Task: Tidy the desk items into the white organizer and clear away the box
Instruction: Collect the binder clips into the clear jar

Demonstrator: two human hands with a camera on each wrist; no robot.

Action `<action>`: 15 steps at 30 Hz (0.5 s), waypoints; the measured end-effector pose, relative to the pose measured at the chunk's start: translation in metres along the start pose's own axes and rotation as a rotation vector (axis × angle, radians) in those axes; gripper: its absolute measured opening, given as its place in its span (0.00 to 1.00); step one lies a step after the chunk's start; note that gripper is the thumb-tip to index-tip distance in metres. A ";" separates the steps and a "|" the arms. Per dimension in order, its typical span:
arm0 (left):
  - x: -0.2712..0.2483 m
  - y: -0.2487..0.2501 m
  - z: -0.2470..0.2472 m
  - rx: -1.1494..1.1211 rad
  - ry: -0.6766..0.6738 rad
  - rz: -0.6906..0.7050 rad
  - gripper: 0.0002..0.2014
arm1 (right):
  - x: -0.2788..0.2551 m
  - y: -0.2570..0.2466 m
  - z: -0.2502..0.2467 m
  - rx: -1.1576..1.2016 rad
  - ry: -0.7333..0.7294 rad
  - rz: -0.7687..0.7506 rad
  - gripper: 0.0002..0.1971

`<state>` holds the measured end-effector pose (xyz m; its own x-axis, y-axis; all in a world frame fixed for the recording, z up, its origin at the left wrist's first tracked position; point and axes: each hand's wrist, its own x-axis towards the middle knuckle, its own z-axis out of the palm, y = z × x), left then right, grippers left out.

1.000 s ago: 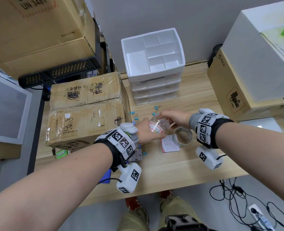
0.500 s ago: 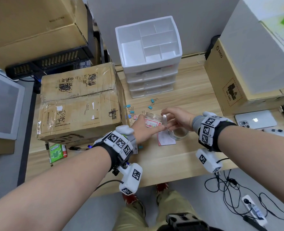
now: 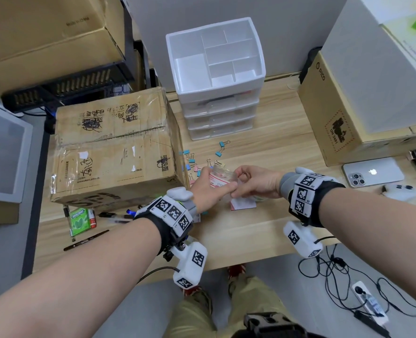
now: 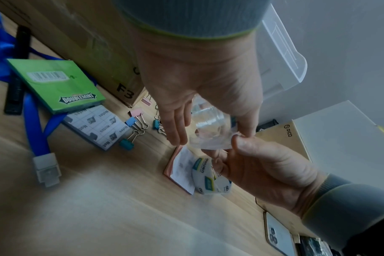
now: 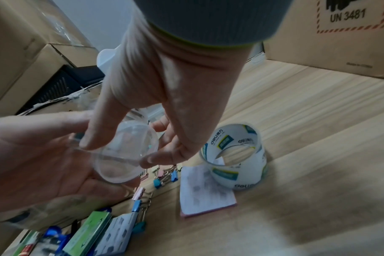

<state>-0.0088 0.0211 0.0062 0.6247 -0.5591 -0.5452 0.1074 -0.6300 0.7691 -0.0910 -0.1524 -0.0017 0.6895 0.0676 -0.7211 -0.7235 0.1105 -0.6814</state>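
A small clear plastic jar (image 3: 220, 178) with a red-and-white label is held above the desk between both hands. My left hand (image 3: 210, 184) cradles its body, thumb on one side and fingers on the other, as the left wrist view shows (image 4: 210, 121). My right hand (image 3: 238, 181) pinches the rim of the jar's near end (image 5: 121, 161) between thumb and fingertips. The white organizer (image 3: 219, 93) stands at the back of the desk, its top compartments empty. The taped cardboard box (image 3: 114, 152) sits on the left side.
Coloured binder clips (image 3: 220, 148) lie scattered beyond the jar. A tape roll (image 5: 237, 173) and pink sticky notes (image 5: 206, 190) sit under my right hand. A gum pack (image 3: 80, 219), pens (image 3: 86, 240) and a blue lanyard (image 4: 33, 124) lie left; a phone (image 3: 372, 172) right.
Both hands keep hold of the jar. My right fingers have shifted onto the rim of its near end, and my head view has tilted further down over the desk.
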 end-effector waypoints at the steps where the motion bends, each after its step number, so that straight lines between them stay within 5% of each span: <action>1: 0.000 -0.001 0.000 -0.015 -0.012 -0.005 0.40 | 0.000 0.001 0.003 -0.006 0.004 0.006 0.33; 9: -0.005 -0.005 -0.005 -0.068 -0.057 -0.024 0.25 | 0.006 0.003 0.019 -0.052 -0.040 0.012 0.45; 15: -0.011 -0.013 -0.006 -0.017 -0.102 -0.066 0.36 | 0.012 -0.002 0.030 -0.444 -0.023 -0.030 0.49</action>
<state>-0.0122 0.0390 0.0045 0.5342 -0.5688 -0.6254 0.1598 -0.6585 0.7355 -0.0797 -0.1225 -0.0053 0.7074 0.0940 -0.7006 -0.6438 -0.3236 -0.6934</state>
